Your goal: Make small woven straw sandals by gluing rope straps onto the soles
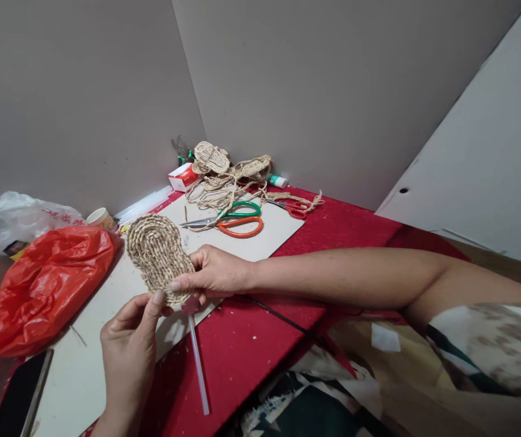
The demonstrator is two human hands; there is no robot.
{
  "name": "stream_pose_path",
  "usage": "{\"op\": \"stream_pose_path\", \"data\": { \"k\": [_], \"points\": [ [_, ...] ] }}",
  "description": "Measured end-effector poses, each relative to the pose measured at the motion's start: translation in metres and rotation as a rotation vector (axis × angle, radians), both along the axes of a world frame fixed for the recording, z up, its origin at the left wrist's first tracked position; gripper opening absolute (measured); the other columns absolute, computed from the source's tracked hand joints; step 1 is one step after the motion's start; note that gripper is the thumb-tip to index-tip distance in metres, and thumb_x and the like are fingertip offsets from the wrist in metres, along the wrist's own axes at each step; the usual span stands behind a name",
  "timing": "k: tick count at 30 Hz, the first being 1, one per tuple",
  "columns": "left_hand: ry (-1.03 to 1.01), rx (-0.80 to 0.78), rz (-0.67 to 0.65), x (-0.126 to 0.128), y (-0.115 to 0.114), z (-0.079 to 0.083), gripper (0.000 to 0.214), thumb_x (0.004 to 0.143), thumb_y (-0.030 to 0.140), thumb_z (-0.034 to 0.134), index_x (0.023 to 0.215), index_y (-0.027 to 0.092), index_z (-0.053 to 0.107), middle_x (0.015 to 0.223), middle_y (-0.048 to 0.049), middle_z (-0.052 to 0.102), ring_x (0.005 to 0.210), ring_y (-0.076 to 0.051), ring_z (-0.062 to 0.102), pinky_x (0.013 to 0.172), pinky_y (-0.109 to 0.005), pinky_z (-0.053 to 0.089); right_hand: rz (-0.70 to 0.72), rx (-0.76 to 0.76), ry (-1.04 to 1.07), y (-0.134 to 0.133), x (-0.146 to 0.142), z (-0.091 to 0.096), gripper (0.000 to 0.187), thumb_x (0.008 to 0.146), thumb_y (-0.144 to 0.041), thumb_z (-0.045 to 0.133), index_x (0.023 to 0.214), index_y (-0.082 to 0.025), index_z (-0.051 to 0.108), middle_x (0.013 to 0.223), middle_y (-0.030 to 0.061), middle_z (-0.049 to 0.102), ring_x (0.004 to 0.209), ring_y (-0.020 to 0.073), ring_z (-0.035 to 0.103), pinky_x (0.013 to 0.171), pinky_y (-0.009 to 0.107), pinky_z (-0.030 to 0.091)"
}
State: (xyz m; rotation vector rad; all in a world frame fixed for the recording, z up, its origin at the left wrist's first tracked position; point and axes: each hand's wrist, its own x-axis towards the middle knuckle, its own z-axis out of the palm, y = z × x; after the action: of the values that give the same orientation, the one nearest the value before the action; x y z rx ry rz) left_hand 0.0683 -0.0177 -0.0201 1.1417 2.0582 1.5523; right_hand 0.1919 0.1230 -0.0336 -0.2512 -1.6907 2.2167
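Observation:
A braided straw shoe sole (155, 249), made of coiled cord rows, is tilted up above the white board. My left hand (130, 331) pinches its lower end between thumb and fingers. My right hand (219, 271) grips the lower right edge, thumb on the front face and fingers behind. Just below the sole, a translucent glue stick (199, 367) reaches toward me from a pinkish part mostly hidden by my right hand. Scissors with one green and one orange handle (241, 220) lie open beyond my right hand.
A red plastic bag (48, 288) and a phone (26, 394) lie left. Behind are a paper cup (100, 218), a red-and-white box (184, 176), straw cord (228, 188) and red-handled scissors (297, 209). A black cable (282, 318) crosses the red table (251, 358); grey walls enclose the back.

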Motion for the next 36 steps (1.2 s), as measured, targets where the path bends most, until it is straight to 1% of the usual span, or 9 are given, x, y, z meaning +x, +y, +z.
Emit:
{"op": "stream_pose_path", "data": {
  "k": [5,10,16,19,24,27,29,32,36],
  "points": [
    [-0.148,0.044,-0.022,-0.003,0.004,-0.005,0.032,0.076,0.047,0.070,0.089,0.018,0.071,0.073,-0.0011,0.068,0.070,-0.013,0.062,0.072,-0.023,0.050,-0.001,0.008,0.011,0.002,0.000,0.004,0.051,0.059,-0.057,0.077,0.069,-0.011,0.057,0.051,-0.0019,0.059,0.043,0.0112,0.058,0.040,0.019,0.044],
    [-0.181,0.195,0.000,0.003,0.008,0.000,0.045,0.081,0.045,0.066,0.120,0.024,0.062,0.110,-0.0049,0.067,0.092,-0.017,0.066,0.086,-0.032,0.051,-0.196,0.150,0.045,0.008,0.005,0.013,0.045,0.065,-0.051,0.075,0.064,-0.010,0.057,0.052,-0.0003,0.059,0.042,0.0070,0.053,0.040,0.016,0.040],
    [-0.342,0.231,-0.051,0.009,0.012,0.002,0.048,0.078,0.037,0.072,0.123,0.023,0.062,0.126,-0.0087,0.063,0.109,-0.024,0.062,0.098,-0.040,0.046,-0.003,0.242,0.002,0.000,0.008,0.010,0.040,0.074,-0.050,0.066,0.070,-0.012,0.056,0.056,0.0002,0.060,0.040,0.0070,0.049,0.040,0.018,0.037],
    [-0.371,0.251,-0.038,0.010,0.010,0.004,0.051,0.078,0.036,0.072,0.125,0.023,0.059,0.131,-0.0100,0.060,0.117,-0.025,0.058,0.100,-0.040,0.045,-0.153,0.502,-0.014,-0.003,0.007,0.008,0.034,0.078,-0.044,0.060,0.068,-0.012,0.056,0.057,-0.0010,0.057,0.047,0.0073,0.050,0.046,0.018,0.036],
    [-0.410,0.237,-0.110,0.021,0.008,0.003,0.059,0.080,0.034,0.070,0.135,0.026,0.050,0.144,-0.0078,0.048,0.127,-0.023,0.050,0.103,-0.035,0.042,-0.451,0.864,-0.023,-0.003,0.008,0.013,0.032,0.079,-0.033,0.058,0.056,-0.014,0.047,0.054,-0.0017,0.045,0.054,0.0070,0.038,0.053,0.021,0.029],
    [-0.461,0.192,-0.183,0.028,0.010,0.001,0.057,0.079,0.032,0.071,0.132,0.022,0.053,0.138,-0.0096,0.054,0.126,-0.024,0.051,0.102,-0.035,0.042,-0.399,1.240,0.000,-0.011,0.012,0.015,0.023,0.078,-0.033,0.060,0.068,-0.013,0.056,0.068,0.0036,0.057,0.062,0.0117,0.047,0.059,0.024,0.034],
    [-0.508,0.180,-0.219,0.029,0.011,0.001,0.050,0.080,0.033,0.069,0.125,0.016,0.058,0.127,-0.0122,0.063,0.121,-0.026,0.055,0.099,-0.037,0.045,-0.301,1.391,0.028,-0.017,0.014,0.015,0.026,0.079,-0.040,0.061,0.077,-0.014,0.060,0.079,0.0066,0.062,0.068,0.0149,0.053,0.061,0.026,0.037],
    [-0.585,0.216,-0.229,0.025,0.011,0.005,0.041,0.083,0.039,0.063,0.116,0.015,0.064,0.118,-0.0118,0.068,0.114,-0.026,0.060,0.094,-0.038,0.049,-0.255,1.351,0.115,-0.019,0.017,0.014,0.037,0.081,-0.051,0.059,0.084,-0.014,0.064,0.083,0.0079,0.065,0.073,0.0161,0.058,0.065,0.026,0.042],
    [-0.682,0.227,-0.236,0.013,0.006,0.014,0.035,0.081,0.037,0.065,0.112,0.020,0.066,0.112,-0.0089,0.070,0.104,-0.024,0.065,0.087,-0.038,0.054,-0.337,0.952,0.253,-0.007,0.019,0.016,0.032,0.089,-0.042,0.053,0.085,-0.013,0.067,0.079,0.0062,0.068,0.070,0.0119,0.059,0.068,0.023,0.044]
  ]
}}
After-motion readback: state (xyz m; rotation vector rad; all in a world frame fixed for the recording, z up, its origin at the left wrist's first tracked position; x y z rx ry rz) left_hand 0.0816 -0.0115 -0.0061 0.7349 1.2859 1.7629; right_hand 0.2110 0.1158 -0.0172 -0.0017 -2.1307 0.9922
